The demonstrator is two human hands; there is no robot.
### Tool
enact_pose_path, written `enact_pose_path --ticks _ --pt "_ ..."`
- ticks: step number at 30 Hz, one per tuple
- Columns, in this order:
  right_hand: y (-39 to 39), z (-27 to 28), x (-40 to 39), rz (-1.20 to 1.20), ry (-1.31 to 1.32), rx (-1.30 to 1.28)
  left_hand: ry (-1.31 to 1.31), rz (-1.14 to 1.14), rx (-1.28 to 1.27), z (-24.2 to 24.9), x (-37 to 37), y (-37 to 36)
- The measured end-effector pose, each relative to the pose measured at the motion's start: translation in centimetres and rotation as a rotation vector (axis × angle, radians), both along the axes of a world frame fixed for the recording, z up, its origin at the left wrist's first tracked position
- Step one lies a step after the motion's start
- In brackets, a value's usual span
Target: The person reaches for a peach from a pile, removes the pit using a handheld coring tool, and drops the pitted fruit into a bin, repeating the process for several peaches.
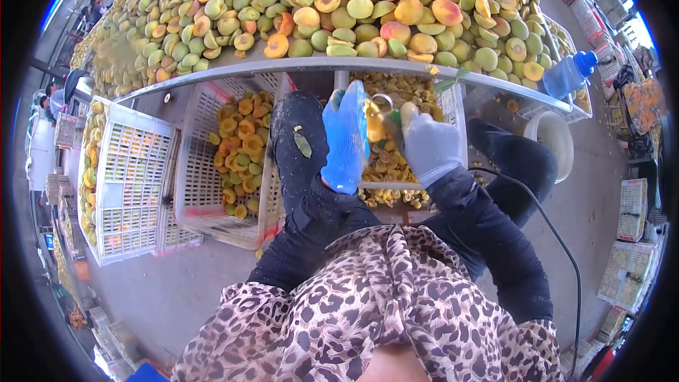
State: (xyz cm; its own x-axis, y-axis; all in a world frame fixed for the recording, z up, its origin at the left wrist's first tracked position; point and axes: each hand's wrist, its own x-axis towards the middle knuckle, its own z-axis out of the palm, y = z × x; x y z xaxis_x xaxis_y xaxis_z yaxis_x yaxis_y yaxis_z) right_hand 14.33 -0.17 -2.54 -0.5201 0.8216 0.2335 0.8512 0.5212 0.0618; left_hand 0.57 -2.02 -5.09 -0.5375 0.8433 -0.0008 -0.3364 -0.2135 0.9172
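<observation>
My left hand [344,138], in a blue glove, is closed around a cut yellow fruit half [373,122] whose flesh faces right. My right hand [429,140], in a pale grey glove, grips a small tool with a metal ring [382,101] at its end, held beside the fruit. Most of the tool's handle is hidden by the fingers. Both hands are above a crate of yellow fruit pieces [396,159] between my knees. Beyond them lies a large heap of green, yellow and reddish fruit halves [339,14] on a metal-edged table [304,65].
A white crate [198,163] with orange fruit halves stands left of my leg, another crate [134,177] beyond it. At right are a blue-capped bottle [569,74], a white bucket [552,143] and a black cable [559,233]. Other people are at the far left.
</observation>
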Motion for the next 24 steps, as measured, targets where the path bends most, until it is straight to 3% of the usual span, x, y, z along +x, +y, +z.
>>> enact_pose_path --ticks 2,4,6,7,9,11,12,15,16,18,19,22,24 --pt "0.8 -1.6 0.8 -0.044 -0.017 -0.009 0.050 0.031 -0.122 3.1 0.2 -1.9" --pt "4.5 -5.6 4.8 -0.207 -0.168 -0.167 -0.068 0.050 -0.196 5.4 -1.0 -3.9" --pt "5.0 -5.0 7.2 -0.348 -0.065 -0.325 0.193 0.224 -0.260 3.7 -6.2 -5.3" --pt "4.3 -5.5 7.6 -0.345 -0.062 -0.336 0.199 0.226 -0.270 3.1 -8.7 -5.6" --pt "3.9 -6.1 8.0 -0.303 0.020 -0.395 1.775 0.750 -0.357 2.6 -12.3 -3.3" --pt "2.6 -6.2 5.9 -0.206 0.140 -0.418 1.967 0.620 -0.084 2.3 -12.0 1.2" --pt "1.9 -6.3 4.8 -0.143 0.224 -0.414 1.612 0.450 -0.254 0.9 -11.6 4.3" --pt "0.4 -6.2 3.1 -0.018 0.330 -0.529 1.434 0.139 -0.553 1.8 -9.6 12.1" --pt "-0.2 -5.9 3.0 0.033 0.365 -0.540 1.437 0.146 -0.542 1.2 -9.8 13.9" --pt "-1.0 -4.6 3.3 0.042 0.336 -0.543 1.646 0.458 -0.278 0.7 -10.0 16.7" --pt "-1.3 -4.5 3.7 0.027 0.287 -0.610 1.704 0.267 -0.279 0.9 -10.7 17.4" --pt "-1.8 -6.0 4.8 0.000 0.241 -0.671 1.612 0.055 -0.244 -0.7 -11.3 20.6" --pt "-1.3 -6.5 4.8 0.021 0.256 -0.692 1.689 0.014 -0.293 -0.6 -10.6 21.6"
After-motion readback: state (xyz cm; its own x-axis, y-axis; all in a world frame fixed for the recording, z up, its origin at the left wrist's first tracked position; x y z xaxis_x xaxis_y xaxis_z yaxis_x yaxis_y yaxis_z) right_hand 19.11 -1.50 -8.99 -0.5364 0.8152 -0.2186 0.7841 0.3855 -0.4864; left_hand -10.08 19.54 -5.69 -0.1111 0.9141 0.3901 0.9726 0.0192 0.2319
